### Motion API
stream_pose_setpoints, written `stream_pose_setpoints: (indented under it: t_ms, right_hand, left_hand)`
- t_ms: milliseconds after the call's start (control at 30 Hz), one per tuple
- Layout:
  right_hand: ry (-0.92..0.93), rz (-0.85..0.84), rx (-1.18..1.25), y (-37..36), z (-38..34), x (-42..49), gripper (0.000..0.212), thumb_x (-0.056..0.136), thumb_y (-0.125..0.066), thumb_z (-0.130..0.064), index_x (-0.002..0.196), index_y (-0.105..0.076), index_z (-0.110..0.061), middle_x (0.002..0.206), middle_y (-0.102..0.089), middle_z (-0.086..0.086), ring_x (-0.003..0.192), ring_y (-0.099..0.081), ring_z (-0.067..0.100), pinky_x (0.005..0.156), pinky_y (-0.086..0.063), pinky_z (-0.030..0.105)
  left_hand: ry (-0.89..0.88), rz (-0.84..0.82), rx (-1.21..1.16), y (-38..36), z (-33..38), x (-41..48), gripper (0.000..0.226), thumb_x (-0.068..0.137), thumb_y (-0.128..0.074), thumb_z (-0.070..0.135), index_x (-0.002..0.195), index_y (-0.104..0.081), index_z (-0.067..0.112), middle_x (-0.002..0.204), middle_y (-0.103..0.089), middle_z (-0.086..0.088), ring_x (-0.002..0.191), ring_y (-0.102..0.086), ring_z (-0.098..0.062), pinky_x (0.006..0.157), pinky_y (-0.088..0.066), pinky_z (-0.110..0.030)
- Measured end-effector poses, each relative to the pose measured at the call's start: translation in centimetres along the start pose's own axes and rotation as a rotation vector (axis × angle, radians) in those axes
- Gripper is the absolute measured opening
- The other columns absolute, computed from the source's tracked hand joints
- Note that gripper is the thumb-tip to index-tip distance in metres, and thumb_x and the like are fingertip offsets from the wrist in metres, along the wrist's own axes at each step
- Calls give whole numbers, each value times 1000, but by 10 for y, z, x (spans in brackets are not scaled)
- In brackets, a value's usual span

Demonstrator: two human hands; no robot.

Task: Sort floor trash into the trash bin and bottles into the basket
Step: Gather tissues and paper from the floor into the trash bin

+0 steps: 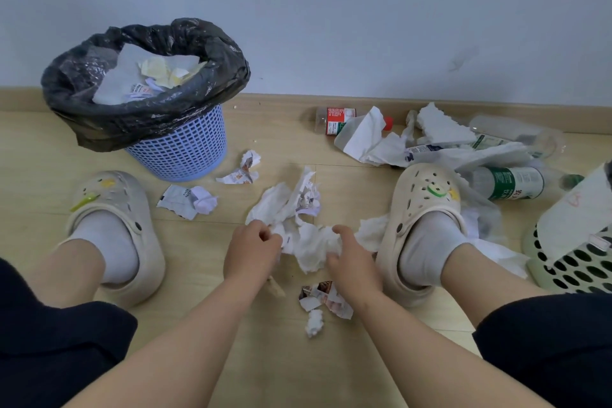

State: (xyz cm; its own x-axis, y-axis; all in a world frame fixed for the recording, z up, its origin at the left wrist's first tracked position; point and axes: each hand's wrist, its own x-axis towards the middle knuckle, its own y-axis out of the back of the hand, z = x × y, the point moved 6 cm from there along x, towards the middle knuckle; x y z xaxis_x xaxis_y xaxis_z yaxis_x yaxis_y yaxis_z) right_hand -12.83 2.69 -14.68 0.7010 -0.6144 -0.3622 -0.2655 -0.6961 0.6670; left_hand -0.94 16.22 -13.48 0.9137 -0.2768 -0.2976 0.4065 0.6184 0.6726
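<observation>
A heap of crumpled white tissue [299, 225] lies on the wooden floor between my feet. My left hand [253, 250] grips its left side and my right hand [347, 258] grips its right side. The blue trash bin [185, 149], lined with a black bag and holding paper, stands at the far left by the wall. A white perforated basket [576, 267] sits at the right edge. Plastic bottles lie on the right: a red-labelled one [334, 121], a green-labelled one [511, 183] and a clear one [516, 134], partly under tissue.
Torn printed paper scraps lie near the bin [240, 170], further left [187, 200] and close to me [323, 300]. More white tissue [374, 139] covers the bottles. My feet in cream clogs stand at left [116, 228] and right [424, 219]. A wall closes the far side.
</observation>
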Motion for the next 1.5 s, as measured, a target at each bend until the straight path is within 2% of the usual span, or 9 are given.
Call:
stream_pose_setpoints:
  t_ms: [167,267,367,433,567,700,900,1233,1500]
  right_hand:
    - [-28,-103,-149,-7,-1,9,58,90,-35,-6,142,-28,-31,100,-60,1,80,-57,19,57,-38,27]
    - [-51,-148,-198,-12,0,11,32,90,-34,-2,114,-50,-17,98,-59,4,80,-51,21,60,-39,28]
    - [-24,-136,-165,-13,0,15,14,89,-39,-8,80,-43,-18,82,-51,-1,77,-48,20,62,-39,29]
    - [10,-121,-153,-9,-7,16,3,89,-43,-13,90,-44,-17,91,-52,2,82,-51,21,66,-41,30]
    - [42,-5,-195,12,-16,17,41,93,-42,-9,132,-40,-20,128,-39,7,97,-56,26,75,-47,33]
    - [-144,91,-292,31,-2,21,43,91,-38,4,131,-36,-12,144,-21,17,102,-57,34,76,-47,34]
    - [-104,6,-358,11,5,24,29,92,-37,0,118,-48,-6,124,-47,17,116,-47,32,95,-43,36]
    - [79,8,-19,14,-30,18,27,88,-50,-8,114,-54,-7,110,-61,13,96,-58,27,75,-45,32]
    - [81,68,163,81,-88,-1,38,89,-57,-14,125,-46,-8,99,-53,5,79,-52,18,53,-39,24]
  left_hand:
    - [26,-112,261,3,-16,7,21,87,-47,11,104,-55,21,116,-49,-5,91,-55,-22,69,-43,-29]
    - [8,15,302,9,-7,6,38,93,-37,8,128,-45,21,130,-40,-6,108,-50,-25,73,-38,-31]
    - [-85,41,269,4,11,13,39,94,-35,7,129,-45,24,135,-39,-3,111,-50,-24,73,-38,-30]
    - [-113,3,279,-1,17,21,40,95,-35,6,128,-45,24,137,-38,-3,111,-51,-24,75,-39,-31]
    - [-136,-71,339,-8,21,33,43,93,-36,3,129,-44,24,137,-38,-2,112,-49,-23,78,-41,-32]
    - [-155,-169,390,-18,18,43,46,95,-40,12,139,-35,25,144,-32,-2,118,-48,-26,87,-43,-35]
    - [-113,-223,442,-27,5,39,46,93,-41,8,137,-36,19,137,-37,-7,112,-52,-29,88,-45,-35]
    - [-49,-123,407,9,5,38,16,90,-44,7,98,-55,15,109,-61,-7,87,-54,-24,67,-40,-29]
    - [-186,-64,422,88,80,21,30,95,-45,17,122,-57,12,120,-58,-11,110,-54,-30,76,-36,-27]
